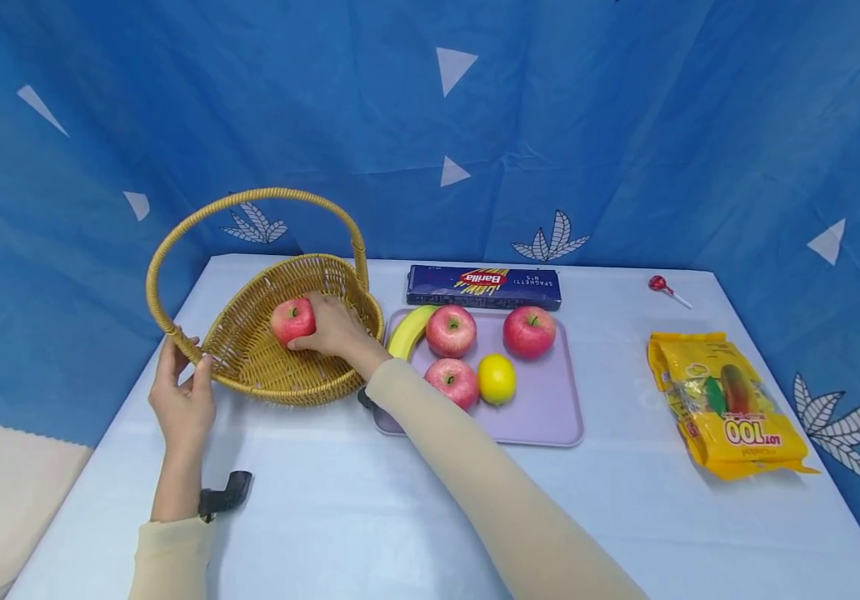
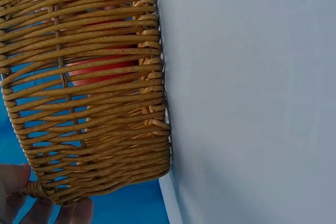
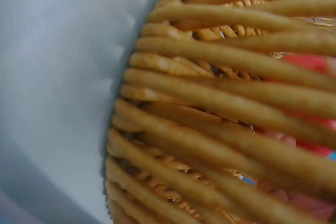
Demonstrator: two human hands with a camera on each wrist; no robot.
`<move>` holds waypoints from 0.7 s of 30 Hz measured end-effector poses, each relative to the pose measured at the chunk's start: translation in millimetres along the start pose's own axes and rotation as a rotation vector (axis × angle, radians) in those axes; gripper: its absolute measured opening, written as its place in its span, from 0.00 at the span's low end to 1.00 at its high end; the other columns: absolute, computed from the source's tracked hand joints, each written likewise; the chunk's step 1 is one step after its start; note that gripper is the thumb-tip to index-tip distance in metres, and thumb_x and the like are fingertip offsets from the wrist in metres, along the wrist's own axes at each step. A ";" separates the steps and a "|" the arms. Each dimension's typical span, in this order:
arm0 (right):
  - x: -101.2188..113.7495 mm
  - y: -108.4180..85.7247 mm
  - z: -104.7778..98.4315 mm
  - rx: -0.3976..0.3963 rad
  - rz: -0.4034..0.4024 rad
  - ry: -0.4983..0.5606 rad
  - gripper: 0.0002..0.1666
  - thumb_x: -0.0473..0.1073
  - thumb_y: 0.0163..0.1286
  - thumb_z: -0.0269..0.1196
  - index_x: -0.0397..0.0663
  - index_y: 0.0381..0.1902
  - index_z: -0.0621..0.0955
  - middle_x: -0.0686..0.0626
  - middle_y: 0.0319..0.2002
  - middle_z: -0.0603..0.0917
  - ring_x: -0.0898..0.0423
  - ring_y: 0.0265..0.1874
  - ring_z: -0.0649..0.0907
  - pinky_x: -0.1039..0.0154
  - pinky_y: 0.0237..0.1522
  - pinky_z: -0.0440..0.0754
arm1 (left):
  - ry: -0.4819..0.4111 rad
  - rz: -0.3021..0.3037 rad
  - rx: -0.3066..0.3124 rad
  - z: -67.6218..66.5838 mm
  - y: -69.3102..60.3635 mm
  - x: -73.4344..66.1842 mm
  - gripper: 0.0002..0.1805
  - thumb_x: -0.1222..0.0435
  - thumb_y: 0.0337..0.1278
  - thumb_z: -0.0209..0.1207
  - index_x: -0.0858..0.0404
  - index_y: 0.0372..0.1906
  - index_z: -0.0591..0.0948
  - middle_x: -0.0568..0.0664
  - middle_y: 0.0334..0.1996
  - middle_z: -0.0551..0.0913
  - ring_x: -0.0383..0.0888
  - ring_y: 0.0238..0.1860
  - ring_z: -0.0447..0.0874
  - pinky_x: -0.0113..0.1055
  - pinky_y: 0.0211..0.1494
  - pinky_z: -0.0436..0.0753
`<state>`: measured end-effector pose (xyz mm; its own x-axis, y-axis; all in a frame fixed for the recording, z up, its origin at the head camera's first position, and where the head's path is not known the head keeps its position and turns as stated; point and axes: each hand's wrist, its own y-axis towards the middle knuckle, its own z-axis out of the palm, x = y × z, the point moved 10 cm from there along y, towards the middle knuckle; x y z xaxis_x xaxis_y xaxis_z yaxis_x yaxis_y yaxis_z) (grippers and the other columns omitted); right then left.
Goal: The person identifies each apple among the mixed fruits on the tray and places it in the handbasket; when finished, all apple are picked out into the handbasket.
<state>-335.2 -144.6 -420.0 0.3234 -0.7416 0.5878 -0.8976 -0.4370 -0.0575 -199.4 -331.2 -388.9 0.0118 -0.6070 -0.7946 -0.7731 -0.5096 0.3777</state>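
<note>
A wicker basket with a tall hooped handle stands at the left of the table. Inside it my right hand grips a red apple, fingers behind it and thumb in front. My left hand holds the basket where the handle meets the rim at its left end. In the left wrist view, that hand's fingertips lie round the handle's base, and red shows through the weave. The right wrist view looks through the basket's wall at the apple, partly hidden by the canes.
A lilac tray right of the basket carries a banana, several apples and a lemon. Behind it lies a blue spaghetti box. Farther right are a red lollipop and a yellow snack bag.
</note>
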 end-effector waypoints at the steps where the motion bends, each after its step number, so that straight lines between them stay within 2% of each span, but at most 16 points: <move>1: 0.2 -0.2 0.3 0.004 -0.001 0.006 0.51 0.62 0.57 0.71 0.53 0.72 0.62 0.48 0.64 0.73 0.53 0.64 0.73 0.57 0.65 0.77 | -0.001 0.004 -0.002 -0.2 0.0 0.0 0.29 0.65 0.72 0.51 0.43 0.73 0.63 0.54 0.61 0.77 0.50 0.64 0.74 0.30 0.62 0.81; 8: 1.7 -1.6 1.9 0.022 -0.021 0.044 0.50 0.59 0.59 0.70 0.52 0.73 0.61 0.45 0.65 0.71 0.52 0.63 0.74 0.59 0.61 0.79 | 0.004 0.009 -0.003 0.2 -0.6 1.0 0.30 0.65 0.72 0.51 0.42 0.73 0.63 0.55 0.61 0.77 0.51 0.64 0.74 0.28 0.61 0.80; 21: 3.8 0.6 1.8 0.019 -0.043 0.045 0.48 0.56 0.61 0.69 0.51 0.73 0.61 0.46 0.66 0.71 0.53 0.65 0.72 0.60 0.63 0.78 | 0.013 0.004 0.001 0.9 -0.5 0.3 0.29 0.65 0.72 0.51 0.43 0.74 0.62 0.55 0.61 0.76 0.51 0.65 0.74 0.32 0.63 0.80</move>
<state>-334.0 -148.7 -419.3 0.3479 -0.6985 0.6254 -0.8769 -0.4784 -0.0465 -199.6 -330.6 -389.7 0.0167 -0.6166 -0.7871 -0.7736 -0.5067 0.3805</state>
